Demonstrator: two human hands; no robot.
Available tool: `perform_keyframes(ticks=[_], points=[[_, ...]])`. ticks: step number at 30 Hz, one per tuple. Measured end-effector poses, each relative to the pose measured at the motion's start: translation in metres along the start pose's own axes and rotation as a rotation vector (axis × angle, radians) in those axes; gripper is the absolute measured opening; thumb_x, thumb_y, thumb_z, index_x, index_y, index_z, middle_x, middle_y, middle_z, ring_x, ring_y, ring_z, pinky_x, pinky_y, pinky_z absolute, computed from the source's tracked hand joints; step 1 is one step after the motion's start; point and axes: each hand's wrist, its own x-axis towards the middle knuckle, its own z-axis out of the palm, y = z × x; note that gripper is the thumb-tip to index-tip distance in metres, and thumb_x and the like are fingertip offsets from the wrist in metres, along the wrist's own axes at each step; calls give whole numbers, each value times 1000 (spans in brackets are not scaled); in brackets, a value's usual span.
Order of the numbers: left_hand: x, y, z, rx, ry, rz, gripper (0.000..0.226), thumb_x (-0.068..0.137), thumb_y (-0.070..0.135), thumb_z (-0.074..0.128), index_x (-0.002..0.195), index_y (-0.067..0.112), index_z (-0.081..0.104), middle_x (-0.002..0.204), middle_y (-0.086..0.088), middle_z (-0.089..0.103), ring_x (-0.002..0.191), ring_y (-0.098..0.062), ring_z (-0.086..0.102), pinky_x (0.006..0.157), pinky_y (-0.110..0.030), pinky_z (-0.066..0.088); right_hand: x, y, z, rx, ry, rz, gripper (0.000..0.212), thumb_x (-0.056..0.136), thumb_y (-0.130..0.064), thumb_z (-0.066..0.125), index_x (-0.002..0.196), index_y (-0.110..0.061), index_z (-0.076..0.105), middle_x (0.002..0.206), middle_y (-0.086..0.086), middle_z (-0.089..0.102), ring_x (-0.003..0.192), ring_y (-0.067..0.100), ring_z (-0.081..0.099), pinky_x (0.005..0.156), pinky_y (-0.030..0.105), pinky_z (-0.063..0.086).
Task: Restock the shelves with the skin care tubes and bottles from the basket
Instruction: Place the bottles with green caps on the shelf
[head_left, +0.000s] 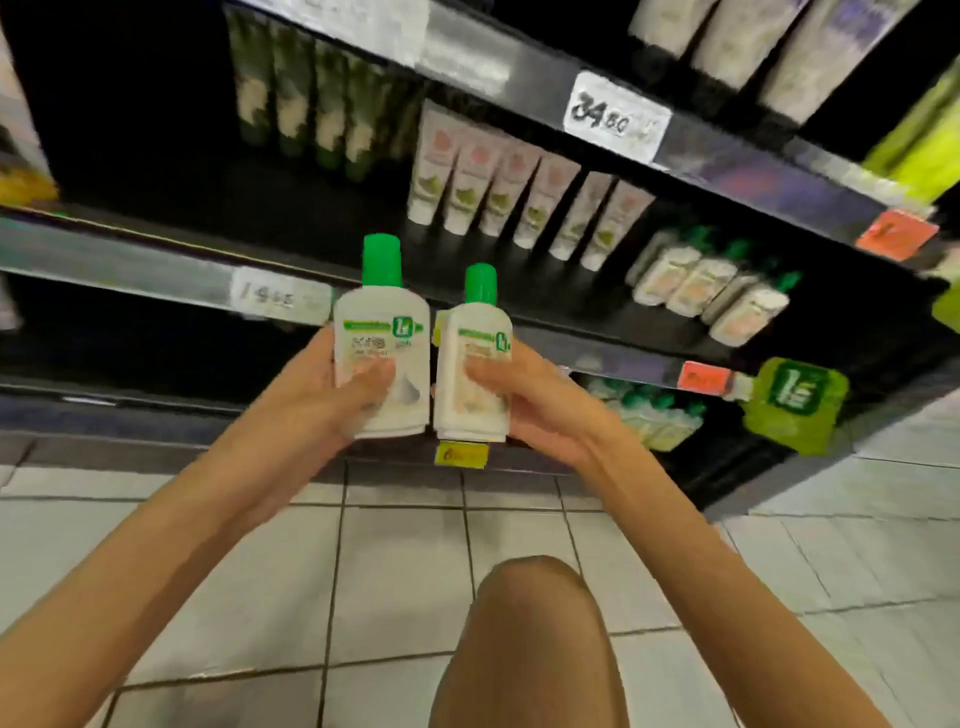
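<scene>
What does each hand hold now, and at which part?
Left hand grips the left bottle by its lower body; right hand grips the right bottle by its lower body.

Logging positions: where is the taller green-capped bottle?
In the head view, centre frame, the taller bottle is gripped upright by the left hand, just left of the smaller bottle in the right hand.

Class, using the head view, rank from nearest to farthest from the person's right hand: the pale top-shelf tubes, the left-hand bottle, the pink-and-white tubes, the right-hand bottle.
1. right-hand bottle: gripped by the right hand.
2. left-hand bottle: just beside it, held by the left hand.
3. pink-and-white tubes: middle shelf, above.
4. pale top-shelf tubes: highest, upper right.
</scene>
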Motion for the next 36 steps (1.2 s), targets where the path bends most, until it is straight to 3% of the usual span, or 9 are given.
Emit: perform_keyframes(ticks=[6, 10, 14, 20, 23, 25, 28, 33, 36], points=[[56, -18, 118, -116, -36, -85, 35, 93, 17, 45, 127, 23, 48, 117, 3, 66, 105, -13, 64, 86, -28, 53, -59, -25, -123, 25, 298, -168, 43, 72, -26, 62, 113, -17, 57, 94, -2, 71, 85, 13, 68, 66, 28, 57], [91, -22, 177, -144, -70, -99, 34, 94, 7, 43, 125, 18, 49, 119, -4, 64, 107, -18, 62, 88, -33, 52, -70, -27, -174, 258, 526, -252, 30, 90, -27, 49, 114, -10, 54, 79, -1, 63, 72, 12, 62, 58, 26, 55], [129, -30, 220, -7, -102, -70, 30, 92, 9, 48, 120, 20, 52, 119, -5, 63, 107, -24, 60, 85, -40, 48, -65, -38, -210, 240, 701, -317, 26, 82, -25, 63, 104, -13, 53, 71, -5, 56, 63, 5, 58, 54, 19, 49], [194, -48, 263, 262, 39, 113, 27, 89, 9, 56, 113, 19, 49, 103, 9, 59, 91, -3, 56, 69, -8, 49, -45, -57, -259, -104, 1048, -421, 51, 80, -19, 70, 121, -21, 39, 103, 2, 57, 93, 13, 60, 76, 28, 53], [224, -58, 270, 378, 96, 189, 35, 86, 6, 60, 119, 8, 51, 112, -3, 62, 101, -12, 57, 85, -22, 48, -36, -60, -273, -299, 1049, -550, 55, 80, -16, 71, 124, -24, 39, 103, -8, 56, 90, -7, 57, 74, 5, 46], [238, -67, 272, 457, 88, 210, 38, 84, 8, 63, 120, 6, 51, 118, -10, 61, 109, -19, 56, 92, -30, 47, -27, -59, -280, -383, 1080, -574, 60, 79, -11, 71, 131, -14, 41, 114, 0, 59, 101, 2, 57, 83, 14, 49], [253, -77, 277, 529, 37, 240, 42, 84, 12, 64, 124, 10, 50, 110, 2, 59, 102, -10, 55, 74, -4, 45, -12, -59, -283, -423, 1144, -589, 71, 77, -7, 72, 138, -8, 34, 129, 10, 53, 119, 19, 52, 99, 29, 43], [266, -82, 286, 541, 38, 214, 41, 84, 19, 64, 123, 15, 51, 113, 3, 60, 96, -4, 51, 63, -6, 42, 4, -54, -282, -622, 1332, -643, 72, 74, -10, 76, 134, -4, 38, 129, 10, 40, 121, 21, 39, 92, 3, 31], [264, -88, 283, 554, 84, 250, 39, 81, 15, 67, 117, 14, 51, 115, -2, 59, 98, -7, 52, 76, -17, 41, 4, -49, -286, -687, 1358, -584, 82, 72, -11, 78, 140, -7, 33, 135, 12, 33, 127, 20, 28, 98, 10, 23]])
